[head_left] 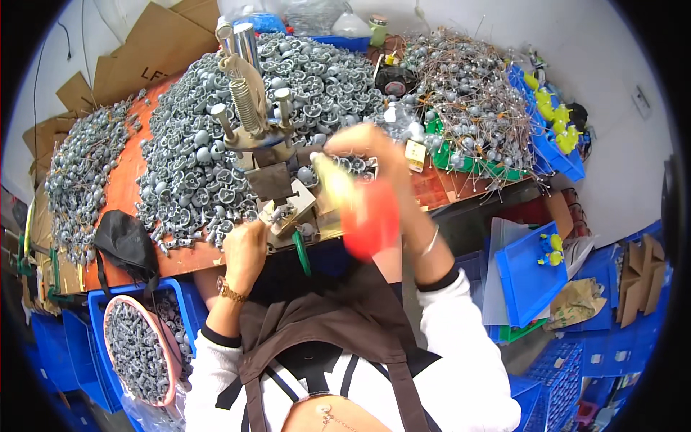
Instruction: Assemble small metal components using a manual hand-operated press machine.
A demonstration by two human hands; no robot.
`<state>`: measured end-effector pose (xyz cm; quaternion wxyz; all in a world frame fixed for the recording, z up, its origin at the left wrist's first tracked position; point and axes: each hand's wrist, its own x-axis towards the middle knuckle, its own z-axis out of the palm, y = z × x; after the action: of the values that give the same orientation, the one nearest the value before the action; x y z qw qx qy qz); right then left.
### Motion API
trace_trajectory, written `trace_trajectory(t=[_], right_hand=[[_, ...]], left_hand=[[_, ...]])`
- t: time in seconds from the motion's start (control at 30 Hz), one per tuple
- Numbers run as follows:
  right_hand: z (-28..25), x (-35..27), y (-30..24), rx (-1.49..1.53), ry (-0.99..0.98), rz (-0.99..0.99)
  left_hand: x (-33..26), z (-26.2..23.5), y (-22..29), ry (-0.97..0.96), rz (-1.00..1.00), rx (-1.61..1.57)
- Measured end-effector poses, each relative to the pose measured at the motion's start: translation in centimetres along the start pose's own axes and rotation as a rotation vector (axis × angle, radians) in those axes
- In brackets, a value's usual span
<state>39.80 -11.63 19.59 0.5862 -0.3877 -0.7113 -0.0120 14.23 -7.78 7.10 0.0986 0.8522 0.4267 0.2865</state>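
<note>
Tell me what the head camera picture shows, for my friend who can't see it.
A person sits at an orange workbench heaped with small grey plastic parts. Their left hand rests at the base of a small metal press, while their right hand is raised above a blurred red-handled tool. Blue bins stand around the bench.

Under your left hand (245, 248) fingertips sits a small grey plastic part (282, 213), resting on the tilted base plate of the hand press (268, 155), just past your fingers. Your right hand (374, 155) is closed on the press's handle (363, 216), a blurred shaft with a yellowish upper stretch and a red grip that hangs just below your fingers, slanting down toward your chest.
</note>
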Motion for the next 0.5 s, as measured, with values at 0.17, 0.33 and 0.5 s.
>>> trace_trajectory(t=[0.17, 0.33, 0.5], right_hand=[[-9.5, -1.4, 20.2, -1.132, -0.168, 0.379], [-13.9, -3.4, 25.1, -1.391, -0.496, 0.391], [-12.4, 0.7, 20.2, -1.125, -0.032, 0.307]], left_hand=[[-3.2, -4.7, 5.0, -0.241, -0.267, -0.627], [-4.6, -7.6, 3.4, -0.041, 0.038, -0.223], [-2.1, -15.9, 7.5, -0.19, 0.459, -1.483]])
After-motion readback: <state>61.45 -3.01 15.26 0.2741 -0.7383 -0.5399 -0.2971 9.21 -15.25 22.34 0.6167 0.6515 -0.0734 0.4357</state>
